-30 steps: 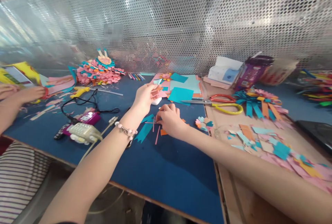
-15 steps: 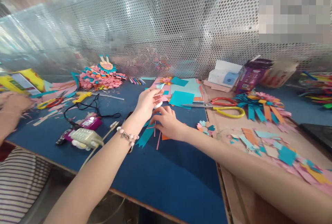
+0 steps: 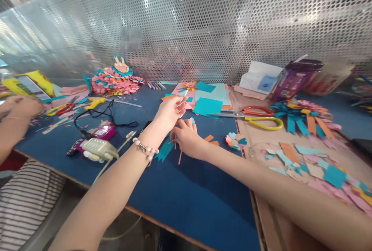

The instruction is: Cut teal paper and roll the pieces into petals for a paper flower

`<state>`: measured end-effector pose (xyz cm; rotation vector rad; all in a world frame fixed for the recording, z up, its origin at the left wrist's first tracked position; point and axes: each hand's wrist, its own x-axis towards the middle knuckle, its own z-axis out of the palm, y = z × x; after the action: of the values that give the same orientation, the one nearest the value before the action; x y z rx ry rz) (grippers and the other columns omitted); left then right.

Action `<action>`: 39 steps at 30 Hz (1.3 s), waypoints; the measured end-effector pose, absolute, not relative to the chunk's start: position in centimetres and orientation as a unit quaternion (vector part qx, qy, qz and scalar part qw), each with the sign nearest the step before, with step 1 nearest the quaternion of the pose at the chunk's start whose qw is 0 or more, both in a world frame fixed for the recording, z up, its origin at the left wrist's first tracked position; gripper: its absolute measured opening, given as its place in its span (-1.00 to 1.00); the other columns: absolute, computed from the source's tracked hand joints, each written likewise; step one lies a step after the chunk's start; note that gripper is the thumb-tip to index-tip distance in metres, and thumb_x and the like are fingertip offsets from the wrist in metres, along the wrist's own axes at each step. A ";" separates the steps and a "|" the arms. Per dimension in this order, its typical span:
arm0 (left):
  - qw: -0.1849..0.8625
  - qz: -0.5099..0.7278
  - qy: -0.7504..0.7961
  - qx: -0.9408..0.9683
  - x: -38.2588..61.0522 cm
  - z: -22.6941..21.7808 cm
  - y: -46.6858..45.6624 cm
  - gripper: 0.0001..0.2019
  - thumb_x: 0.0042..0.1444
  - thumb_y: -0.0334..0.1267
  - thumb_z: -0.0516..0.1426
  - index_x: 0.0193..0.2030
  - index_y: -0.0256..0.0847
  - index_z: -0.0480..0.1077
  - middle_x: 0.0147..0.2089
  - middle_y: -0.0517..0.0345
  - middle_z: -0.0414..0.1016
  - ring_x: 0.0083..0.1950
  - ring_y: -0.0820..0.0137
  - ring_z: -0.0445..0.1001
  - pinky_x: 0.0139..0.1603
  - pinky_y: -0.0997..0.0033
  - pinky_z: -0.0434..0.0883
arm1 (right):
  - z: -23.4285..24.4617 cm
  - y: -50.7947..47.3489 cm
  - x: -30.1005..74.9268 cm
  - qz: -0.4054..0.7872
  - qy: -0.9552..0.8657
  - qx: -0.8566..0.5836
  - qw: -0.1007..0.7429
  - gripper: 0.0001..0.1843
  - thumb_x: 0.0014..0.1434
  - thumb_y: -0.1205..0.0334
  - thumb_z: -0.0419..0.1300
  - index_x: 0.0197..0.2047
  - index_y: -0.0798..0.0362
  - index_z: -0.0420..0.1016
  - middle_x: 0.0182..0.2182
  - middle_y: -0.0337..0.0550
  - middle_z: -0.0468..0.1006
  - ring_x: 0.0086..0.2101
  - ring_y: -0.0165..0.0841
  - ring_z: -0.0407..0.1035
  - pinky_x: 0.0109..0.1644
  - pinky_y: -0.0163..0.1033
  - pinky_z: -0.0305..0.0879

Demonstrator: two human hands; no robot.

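Note:
My left hand (image 3: 169, 112) is raised just above the blue table (image 3: 186, 200), with a bead bracelet (image 3: 144, 149) on its wrist. Its thumb and fingers pinch small pink and light-blue paper pieces (image 3: 182, 100). Right beside and below it, my right hand (image 3: 187, 136) rests on the table, fingertips curled down onto a thin pink paper strip (image 3: 175, 143). A teal strip (image 3: 164, 150), another pink strip (image 3: 180, 158) and orange bits (image 3: 211, 139) lie around that hand.
Yellow-and-red scissors (image 3: 257, 118) and teal paper sheets (image 3: 207, 106) lie beyond my hands. Cut paper scraps (image 3: 308, 161) cover the board at right. A power strip (image 3: 97, 148), a yellow glue gun (image 3: 95, 102) and a paper flower pile (image 3: 116, 78) sit left. A co-worker's hand (image 3: 24, 106) works at far left.
My left hand has lifted slightly and shifted right with the paper pieces. My right hand stays on the strips, its fingers a little more drawn in. The co-worker's hand moved left.

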<state>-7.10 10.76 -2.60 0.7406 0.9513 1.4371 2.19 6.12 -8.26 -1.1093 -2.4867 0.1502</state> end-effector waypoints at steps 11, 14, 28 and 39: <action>0.568 0.637 0.415 0.316 -7.2 -1.1 10.2 -0.93 -0.06 -0.41 0.15 -0.37 -0.27 0.41 -0.48 0.17 0.47 -0.52 0.55 0.36 -0.44 0.49 0.27 | -8.2 5.2 2.5 0.035 -0.904 -0.367 0.214 -0.84 0.12 0.45 0.11 -0.24 0.08 0.44 -0.18 -0.02 0.34 -0.12 -0.17 0.12 -0.04 -0.05 0.08; 0.551 0.648 0.411 0.327 -7.5 -1.0 10.3 -0.95 -0.08 -0.41 0.15 -0.40 -0.27 0.41 -0.45 0.17 0.48 -0.54 0.57 0.34 -0.46 0.51 0.26 | -7.2 5.7 3.2 0.045 -0.900 -0.372 0.223 -0.87 0.20 0.24 0.13 -0.23 -0.03 0.51 -0.04 -0.05 0.32 -0.05 -0.13 0.08 -0.03 -0.02 0.08; 0.529 0.665 0.405 0.337 -7.4 -1.4 10.6 -0.97 -0.10 -0.41 0.14 -0.45 -0.27 0.39 -0.35 0.13 0.53 -0.49 0.56 0.38 -0.44 0.51 0.27 | -6.7 7.6 6.0 -0.067 -0.938 -0.274 0.203 -0.55 0.05 0.53 0.16 -0.08 -0.15 0.55 0.10 -0.07 0.26 0.10 -0.06 -0.01 0.19 0.17 -0.11; 0.533 0.659 0.408 0.339 -7.4 -1.5 10.6 -0.94 -0.05 -0.41 0.11 -0.46 -0.27 0.41 -0.35 0.12 0.52 -0.52 0.59 0.34 -0.47 0.54 0.26 | -5.8 7.5 7.3 -0.106 -0.951 -0.238 0.164 -0.68 0.14 0.39 0.12 -0.13 -0.10 0.60 0.14 -0.10 0.28 0.16 -0.05 -0.05 0.24 0.16 -0.19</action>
<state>-7.37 10.63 -1.48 0.8071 0.9735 1.5718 7.32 7.53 -5.77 -0.6792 -2.7111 -0.3016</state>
